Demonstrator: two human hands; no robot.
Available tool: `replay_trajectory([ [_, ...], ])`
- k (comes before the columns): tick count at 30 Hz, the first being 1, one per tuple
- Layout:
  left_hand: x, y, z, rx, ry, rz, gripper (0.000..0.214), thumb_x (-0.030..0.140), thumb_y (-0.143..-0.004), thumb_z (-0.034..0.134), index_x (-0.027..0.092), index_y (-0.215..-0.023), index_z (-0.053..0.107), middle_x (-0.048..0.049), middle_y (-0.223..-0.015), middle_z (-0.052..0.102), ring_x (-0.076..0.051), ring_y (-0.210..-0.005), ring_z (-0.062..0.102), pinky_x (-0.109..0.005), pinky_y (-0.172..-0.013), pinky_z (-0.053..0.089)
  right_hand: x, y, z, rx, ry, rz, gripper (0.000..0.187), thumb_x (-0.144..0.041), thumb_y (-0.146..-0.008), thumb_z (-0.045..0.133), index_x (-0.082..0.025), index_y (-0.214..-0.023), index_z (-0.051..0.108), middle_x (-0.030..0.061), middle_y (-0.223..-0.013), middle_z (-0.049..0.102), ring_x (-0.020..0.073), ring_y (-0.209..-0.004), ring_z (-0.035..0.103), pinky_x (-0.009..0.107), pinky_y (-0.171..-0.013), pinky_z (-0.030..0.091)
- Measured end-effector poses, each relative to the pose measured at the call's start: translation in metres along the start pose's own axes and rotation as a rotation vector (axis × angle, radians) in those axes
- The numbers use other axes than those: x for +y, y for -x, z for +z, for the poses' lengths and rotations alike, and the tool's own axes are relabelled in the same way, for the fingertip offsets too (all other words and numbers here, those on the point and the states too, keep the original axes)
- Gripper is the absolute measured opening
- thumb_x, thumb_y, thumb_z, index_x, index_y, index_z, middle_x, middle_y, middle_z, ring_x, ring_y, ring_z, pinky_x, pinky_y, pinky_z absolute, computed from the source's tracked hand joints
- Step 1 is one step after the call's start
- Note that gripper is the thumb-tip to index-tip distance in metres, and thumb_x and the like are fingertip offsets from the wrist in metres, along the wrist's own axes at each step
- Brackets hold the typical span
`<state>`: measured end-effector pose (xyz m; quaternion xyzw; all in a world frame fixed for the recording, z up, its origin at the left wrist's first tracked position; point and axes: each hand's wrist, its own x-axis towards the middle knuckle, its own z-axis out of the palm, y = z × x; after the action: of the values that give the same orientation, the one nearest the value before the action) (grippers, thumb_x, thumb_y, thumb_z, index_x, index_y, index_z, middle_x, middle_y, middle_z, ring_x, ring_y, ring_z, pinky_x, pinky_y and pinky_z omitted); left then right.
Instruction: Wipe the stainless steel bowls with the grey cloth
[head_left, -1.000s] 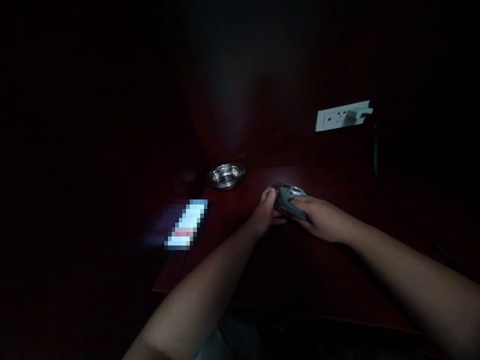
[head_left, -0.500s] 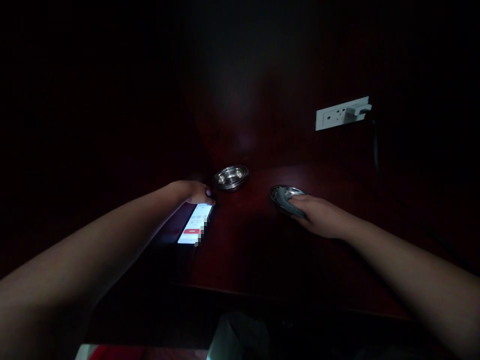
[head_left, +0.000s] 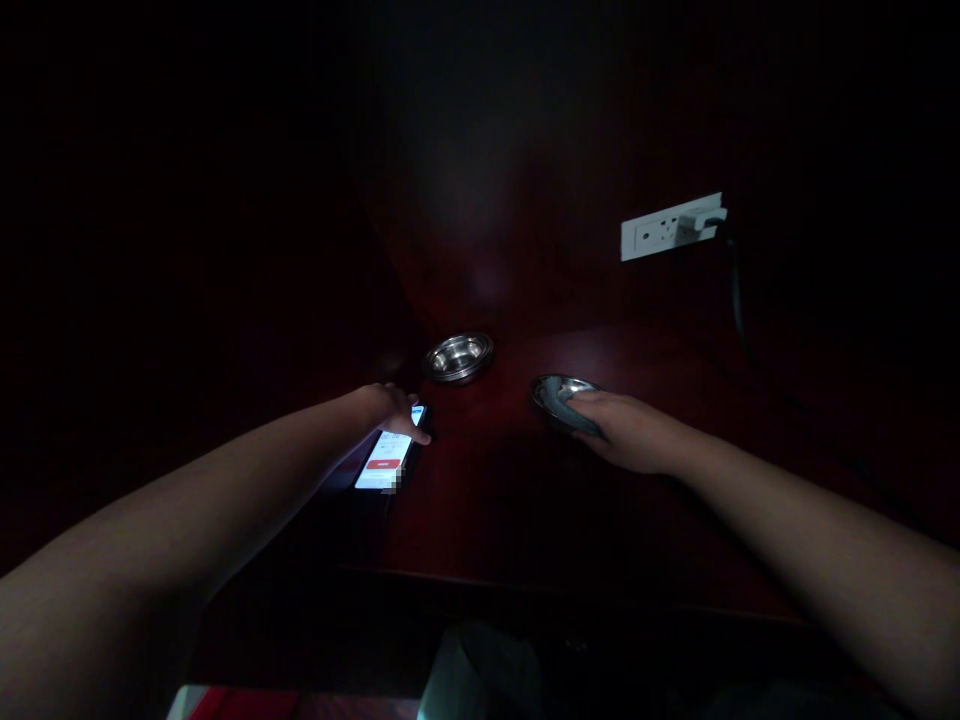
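My right hand [head_left: 634, 430] is closed round the near right rim of a shallow steel bowl [head_left: 580, 384]. A grey cloth [head_left: 555, 398] lies inside that bowl, pressed under my fingers. My left hand [head_left: 394, 412] is over the upper part of a lit phone [head_left: 379, 470], its thumb stretched out past the phone's right edge and its fingers apart. Part of the screen is hidden beneath it. Just beyond my left hand stand several nested steel bowls [head_left: 459, 358].
A white wall socket [head_left: 667, 230] with a plug and dark cable [head_left: 736, 290] is at the right. The dark red tabletop [head_left: 480, 500] ends at a front edge close to me. Light fabric [head_left: 480, 670] shows below it. Much of the surroundings is very dark.
My left hand has come nearer, from the phone's top end to over its screen, with the thumb now spread. My right hand still holds the bowl and cloth. The view has shifted slightly.
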<state>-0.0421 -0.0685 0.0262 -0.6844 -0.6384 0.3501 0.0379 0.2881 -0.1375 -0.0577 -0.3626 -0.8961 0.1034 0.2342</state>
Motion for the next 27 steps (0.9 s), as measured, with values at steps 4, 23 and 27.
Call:
replay_trajectory([
  [4, 0.003, 0.002, 0.004, -0.01, -0.018, 0.052, 0.114, 0.075, -0.052, 0.067, 0.013, -0.144, 0.042, -0.0267, -0.135, 0.055, -0.045, -0.128, 0.045, -0.051, -0.101, 0.037, -0.001, 0.0, -0.001, 0.004, -0.001, -0.007, 0.013, -0.013, -0.084, 0.052, -0.02, -0.091, 0.059, 0.0077, -0.098, 0.066, 0.0216, -0.091, 0.061, 0.038, -0.085, 0.05],
  [23, 0.003, 0.004, 0.035, 0.107, 0.143, 0.115, 0.098, 0.071, -0.07, 0.052, 0.012, -0.146, 0.032, -0.0254, -0.144, 0.044, -0.038, -0.126, 0.05, -0.043, -0.099, 0.041, 0.002, 0.0, 0.001, 0.005, -0.023, -0.018, 0.012, -0.014, -0.084, 0.053, -0.02, -0.091, 0.06, 0.0079, -0.099, 0.066, 0.0219, -0.092, 0.062, 0.038, -0.085, 0.049],
  [27, 0.003, -0.001, 0.036, 0.119, 0.191, 0.099, 0.08, 0.061, -0.08, 0.042, 0.019, -0.147, 0.032, -0.0179, -0.145, 0.045, -0.029, -0.127, 0.052, -0.036, -0.099, 0.042, 0.002, 0.0, 0.002, 0.014, -0.033, -0.014, 0.012, -0.014, -0.084, 0.052, -0.02, -0.091, 0.06, 0.0077, -0.099, 0.066, 0.0219, -0.092, 0.062, 0.039, -0.085, 0.049],
])
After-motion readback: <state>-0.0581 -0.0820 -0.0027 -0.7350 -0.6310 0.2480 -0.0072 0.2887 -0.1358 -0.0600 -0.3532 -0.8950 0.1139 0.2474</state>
